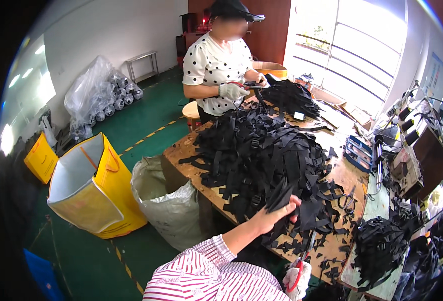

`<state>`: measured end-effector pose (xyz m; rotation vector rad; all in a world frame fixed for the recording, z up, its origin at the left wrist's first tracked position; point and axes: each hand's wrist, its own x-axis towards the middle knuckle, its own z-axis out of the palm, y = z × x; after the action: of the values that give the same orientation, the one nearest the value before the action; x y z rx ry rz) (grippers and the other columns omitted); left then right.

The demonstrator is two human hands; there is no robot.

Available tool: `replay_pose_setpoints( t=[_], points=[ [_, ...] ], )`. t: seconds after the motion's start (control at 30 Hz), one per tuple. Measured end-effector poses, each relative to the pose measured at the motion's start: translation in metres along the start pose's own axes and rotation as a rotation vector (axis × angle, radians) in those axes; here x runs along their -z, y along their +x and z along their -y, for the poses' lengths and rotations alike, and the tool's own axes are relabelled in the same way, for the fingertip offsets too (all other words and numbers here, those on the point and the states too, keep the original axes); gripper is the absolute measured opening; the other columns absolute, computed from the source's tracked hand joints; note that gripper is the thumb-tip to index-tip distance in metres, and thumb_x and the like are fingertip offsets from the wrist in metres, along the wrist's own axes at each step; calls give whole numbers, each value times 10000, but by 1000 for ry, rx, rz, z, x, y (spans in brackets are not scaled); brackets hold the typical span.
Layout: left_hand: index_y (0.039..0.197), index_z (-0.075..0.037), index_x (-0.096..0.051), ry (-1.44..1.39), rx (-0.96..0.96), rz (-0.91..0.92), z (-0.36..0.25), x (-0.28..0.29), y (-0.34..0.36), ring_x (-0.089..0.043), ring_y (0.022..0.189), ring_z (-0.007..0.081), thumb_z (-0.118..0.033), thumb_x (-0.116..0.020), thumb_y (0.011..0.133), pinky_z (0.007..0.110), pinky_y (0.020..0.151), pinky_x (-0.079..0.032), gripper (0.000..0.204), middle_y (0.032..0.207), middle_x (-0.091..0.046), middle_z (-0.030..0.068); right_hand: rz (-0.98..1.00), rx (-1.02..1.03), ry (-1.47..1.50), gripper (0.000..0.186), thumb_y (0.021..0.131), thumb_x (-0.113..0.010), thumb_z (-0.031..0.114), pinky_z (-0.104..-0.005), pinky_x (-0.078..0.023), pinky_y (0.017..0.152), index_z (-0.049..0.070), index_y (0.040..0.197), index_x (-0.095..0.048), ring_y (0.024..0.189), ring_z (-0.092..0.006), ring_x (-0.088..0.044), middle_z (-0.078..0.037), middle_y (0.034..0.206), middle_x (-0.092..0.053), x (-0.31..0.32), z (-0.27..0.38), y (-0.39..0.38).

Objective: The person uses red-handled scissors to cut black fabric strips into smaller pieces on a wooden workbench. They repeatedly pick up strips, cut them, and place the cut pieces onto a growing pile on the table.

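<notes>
My left hand (270, 216), bare, is closed around a bunch of black webbing straps (280, 196) at the near side of the heap. Lower down, by the table's near edge, my right hand (300, 281) wears a white glove. It grips scissors (298, 271) with red handles, their blades pointing up toward the table. The blades are apart from the straps in my left hand. A large heap of black straps (261, 145), some with buckles, covers much of the wooden table (181, 155). Small black offcuts (322, 253) lie scattered near the scissors.
Across the table a gloved co-worker (221, 75) handles straps with a red-handled tool. Dark scissors (349, 199) and a blue tray (358, 153) lie to the right, beside a sewing machine (407, 168). A white sack (168, 215) and a yellow bag (116, 200) stand left.
</notes>
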<state>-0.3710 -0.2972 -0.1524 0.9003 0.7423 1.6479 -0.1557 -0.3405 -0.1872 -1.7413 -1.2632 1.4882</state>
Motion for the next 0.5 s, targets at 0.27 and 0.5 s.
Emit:
replay_pose_setpoints(
  t=[0.27, 0.5],
  points=[
    [1190, -57, -562, 53, 261, 20, 20, 14, -39, -485, 782, 49, -205, -618, 890, 223, 700, -394, 340, 848, -547, -36, -11, 302, -3, 218, 708, -477, 10, -265, -369, 423, 36, 925, -468, 457, -151, -457, -64, 668, -483, -2, -77, 33],
    [938, -59, -600, -32, 299, -63, 48, 27, -48, -542, 715, 79, -192, -648, 863, 222, 647, -399, 160, 801, -591, 2, -28, 446, -21, 201, 769, -461, 23, -242, -343, 341, 38, 969, -449, 372, -124, -433, -65, 665, -479, 0, -73, 22]
  ],
)
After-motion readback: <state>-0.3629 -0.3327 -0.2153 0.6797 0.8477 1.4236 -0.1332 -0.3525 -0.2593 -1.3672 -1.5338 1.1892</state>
